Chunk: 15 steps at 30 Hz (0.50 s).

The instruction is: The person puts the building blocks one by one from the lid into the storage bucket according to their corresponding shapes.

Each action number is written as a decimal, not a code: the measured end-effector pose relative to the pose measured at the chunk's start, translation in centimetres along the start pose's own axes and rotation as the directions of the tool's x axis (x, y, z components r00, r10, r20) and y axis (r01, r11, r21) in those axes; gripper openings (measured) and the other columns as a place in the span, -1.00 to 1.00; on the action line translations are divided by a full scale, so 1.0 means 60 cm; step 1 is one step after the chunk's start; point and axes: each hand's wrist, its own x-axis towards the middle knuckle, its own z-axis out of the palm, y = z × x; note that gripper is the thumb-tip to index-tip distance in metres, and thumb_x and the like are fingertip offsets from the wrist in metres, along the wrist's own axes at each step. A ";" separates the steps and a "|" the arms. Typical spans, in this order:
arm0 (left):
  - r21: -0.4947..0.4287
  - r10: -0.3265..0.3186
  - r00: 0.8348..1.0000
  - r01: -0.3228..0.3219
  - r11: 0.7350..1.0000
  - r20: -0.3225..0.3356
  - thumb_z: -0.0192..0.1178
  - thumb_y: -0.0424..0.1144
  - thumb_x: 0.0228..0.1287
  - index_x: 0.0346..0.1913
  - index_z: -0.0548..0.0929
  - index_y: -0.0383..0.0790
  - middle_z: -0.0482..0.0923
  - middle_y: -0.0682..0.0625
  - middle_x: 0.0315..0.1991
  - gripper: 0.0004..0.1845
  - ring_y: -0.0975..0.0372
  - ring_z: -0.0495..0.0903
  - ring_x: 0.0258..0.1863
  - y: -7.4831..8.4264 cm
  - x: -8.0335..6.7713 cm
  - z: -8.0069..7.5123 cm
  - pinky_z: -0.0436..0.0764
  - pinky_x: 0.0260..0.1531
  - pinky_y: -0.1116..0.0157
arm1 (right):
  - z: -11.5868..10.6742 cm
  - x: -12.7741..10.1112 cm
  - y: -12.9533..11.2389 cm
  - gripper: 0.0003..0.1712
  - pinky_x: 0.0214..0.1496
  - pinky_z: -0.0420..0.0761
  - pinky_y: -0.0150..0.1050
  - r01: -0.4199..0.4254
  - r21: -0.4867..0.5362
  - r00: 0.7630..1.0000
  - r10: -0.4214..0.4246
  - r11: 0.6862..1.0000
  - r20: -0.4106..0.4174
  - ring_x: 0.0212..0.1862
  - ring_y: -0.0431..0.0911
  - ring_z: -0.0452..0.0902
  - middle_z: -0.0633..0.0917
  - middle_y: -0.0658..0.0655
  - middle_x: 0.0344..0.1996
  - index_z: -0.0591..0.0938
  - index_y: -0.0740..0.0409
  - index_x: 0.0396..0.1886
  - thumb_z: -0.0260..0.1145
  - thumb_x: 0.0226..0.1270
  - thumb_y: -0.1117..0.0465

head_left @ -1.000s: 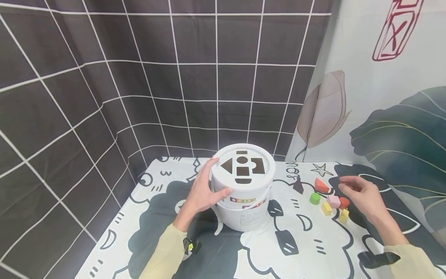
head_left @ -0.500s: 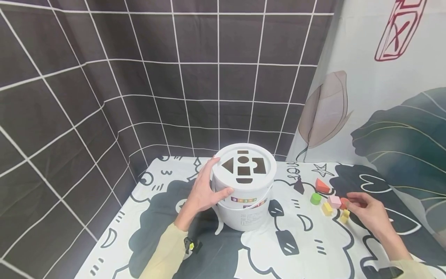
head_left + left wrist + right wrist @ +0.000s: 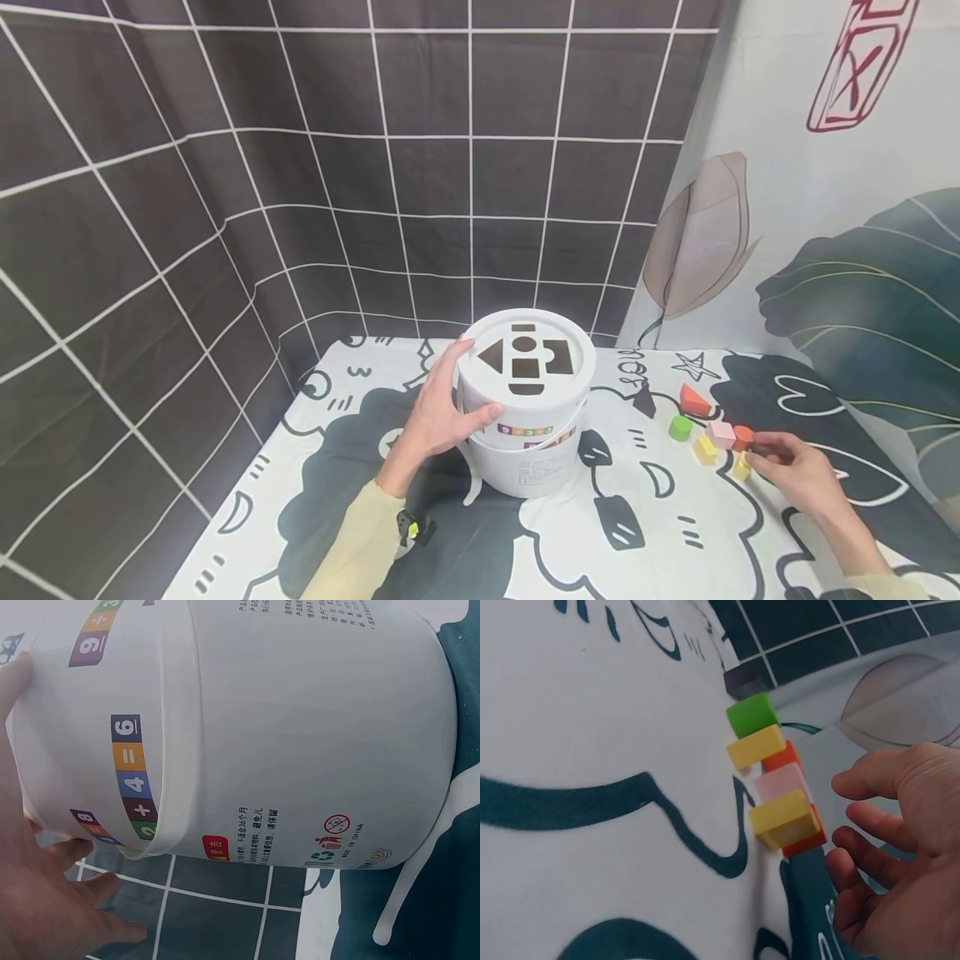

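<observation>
Head view: the left hand (image 3: 437,414) spreads its fingers round the side of the white bucket (image 3: 504,467), upright on the desk (image 3: 645,575), while the right hand (image 3: 798,469) hovers at the nearer yellow block (image 3: 776,823). Right wrist shows those fingers parted, pinching nothing, just beside it! Best play, I'd judge: come in low, squeeze the yellow sides only, and leave the neighbouring pink block (image 3: 721,432) and red block (image 3: 743,436) undisturbed.

Bucket (image 3: 536,421) on tabletop (image 3: 637,575), left hand (image 3: 435,417) against bucket's left side, blocks (image 3: 721,434) grouped right of bucket, right hand (image 3: 801,471) immediately right of blocks, backdrop (image 3: 517,183) behind bucket.
</observation>
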 end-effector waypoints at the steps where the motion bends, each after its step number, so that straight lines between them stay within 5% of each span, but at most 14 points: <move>1: -0.001 0.000 1.000 0.000 1.000 0.001 0.43 0.17 0.01 0.52 0.21 0.03 0.11 -0.07 0.54 0.01 -0.01 0.11 0.49 0.000 0.000 0.000 0.20 0.30 -0.23 | 0.000 0.000 0.002 -0.39 -0.24 0.55 -0.01 -0.003 0.000 1.000 0.003 1.000 0.008 -0.02 0.38 0.44 0.50 0.60 0.01 0.37 0.59 0.20 0.33 0.29 0.27; 15: -0.001 -0.001 1.000 0.001 1.000 0.000 0.42 0.19 0.00 0.52 0.21 0.03 0.11 -0.06 0.54 0.02 -0.01 0.11 0.49 -0.002 0.000 0.001 0.19 0.31 -0.24 | 0.021 0.009 0.034 -0.30 -0.15 0.52 0.03 -0.040 0.006 0.997 0.040 0.999 0.061 -0.01 0.31 0.45 0.47 0.58 0.07 0.34 0.55 0.27 0.39 0.26 0.26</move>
